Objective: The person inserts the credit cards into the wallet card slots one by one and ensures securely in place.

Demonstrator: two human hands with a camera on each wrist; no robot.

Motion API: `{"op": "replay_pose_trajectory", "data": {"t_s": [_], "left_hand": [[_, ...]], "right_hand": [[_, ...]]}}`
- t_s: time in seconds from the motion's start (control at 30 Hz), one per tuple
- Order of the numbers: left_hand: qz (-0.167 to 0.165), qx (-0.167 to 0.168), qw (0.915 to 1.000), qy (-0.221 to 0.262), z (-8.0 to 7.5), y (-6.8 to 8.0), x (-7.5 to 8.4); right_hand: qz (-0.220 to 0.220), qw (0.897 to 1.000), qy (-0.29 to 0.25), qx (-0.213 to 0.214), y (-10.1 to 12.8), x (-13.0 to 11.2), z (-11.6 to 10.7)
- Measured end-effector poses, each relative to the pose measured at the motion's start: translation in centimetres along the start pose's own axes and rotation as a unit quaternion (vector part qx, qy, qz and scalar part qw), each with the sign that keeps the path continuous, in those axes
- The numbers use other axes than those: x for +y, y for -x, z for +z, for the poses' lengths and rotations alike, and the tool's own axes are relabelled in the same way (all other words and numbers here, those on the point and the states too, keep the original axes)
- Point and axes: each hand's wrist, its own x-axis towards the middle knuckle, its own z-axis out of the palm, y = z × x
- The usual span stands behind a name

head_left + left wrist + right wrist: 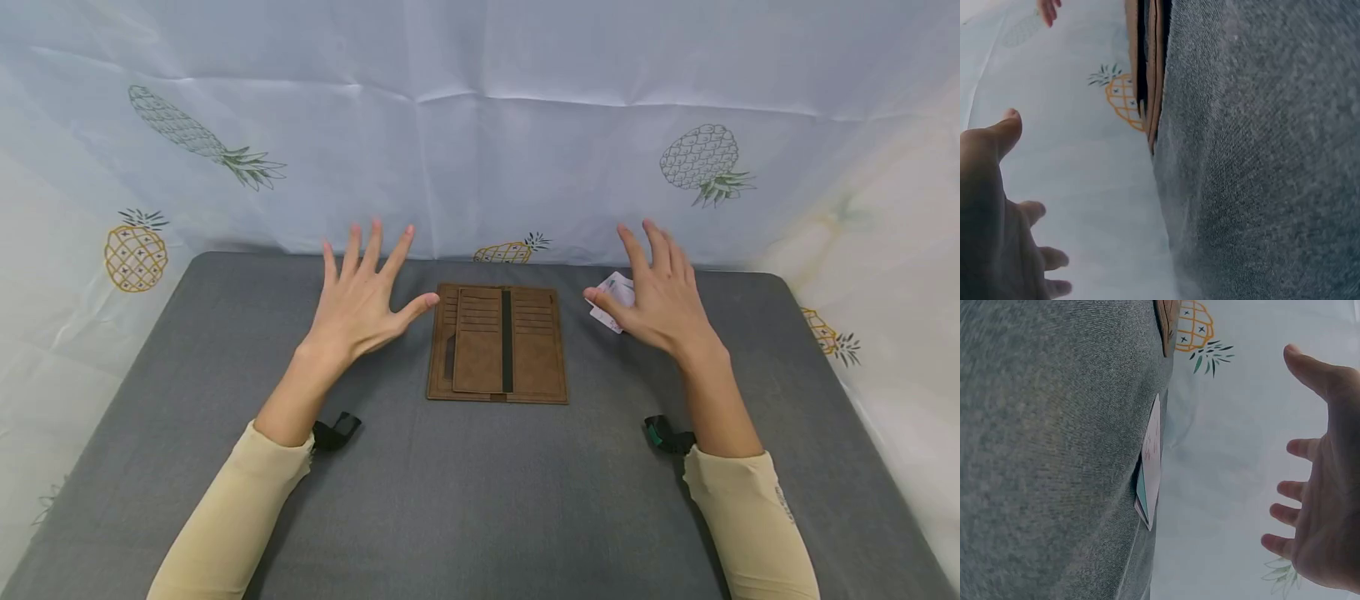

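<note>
A brown wallet [477, 354] lies spread on the grey table, its card slots facing up and a dark strip running down its middle. To its left, my left hand [358, 304] hovers with fingers spread, holding nothing. My right hand [660, 300] is raised on the other side, fingers extended and nothing in its grasp. Partly hidden beneath that hand in the head view are a few cards [617, 292]; the right wrist view shows the cards [1152, 462] lying in a small pile on the cloth. The left wrist view catches the wallet's edge [1155, 69].
Grey cloth covers the table [480, 500]. Behind it hangs a pale curtain [480, 167] printed with pineapples, which also drapes down both sides. A black wrist strap mount [337, 431] sits at the left cuff, and another mount [666, 435] at the right cuff.
</note>
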Motion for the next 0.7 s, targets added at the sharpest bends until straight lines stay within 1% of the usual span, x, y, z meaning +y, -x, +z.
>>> {"op": "replay_pose_trajectory", "data": {"t_s": [0.13,0.23,0.27,0.33,0.47,0.53,0.6,0.7], "left_hand": [[-0.004,-0.038,0.9982,0.047,0.1,-0.1,0.2],[-0.006,-0.071,0.9936,0.088,0.1,-0.1,0.5],[-0.007,-0.082,0.9909,0.106,0.2,-0.1,0.6],[-0.001,-0.103,0.9837,0.148,0.3,-0.1,0.8],[0.011,-0.144,0.9654,0.217,0.7,-0.1,1.3],[0.010,-0.166,0.9582,0.233,0.8,-0.1,1.6],[0.002,-0.184,0.9534,0.239,0.9,0.0,1.8],[-0.010,-0.202,0.9458,0.254,0.9,0.2,2.1]], "right_hand": [[0.010,1.000,-0.024,-0.010,0.0,0.2,0.0],[0.017,0.999,-0.042,-0.022,0.0,0.5,0.1],[0.018,0.998,-0.048,-0.026,0.0,0.6,0.1],[0.022,0.997,-0.059,-0.036,0.0,0.9,0.1],[0.028,0.995,-0.079,-0.060,0.0,1.5,0.2],[0.032,0.993,-0.082,-0.076,0.0,1.8,0.3],[0.037,0.992,-0.079,-0.092,-0.1,2.0,0.3],[0.047,0.990,-0.070,-0.114,-0.2,2.5,0.4]]}}
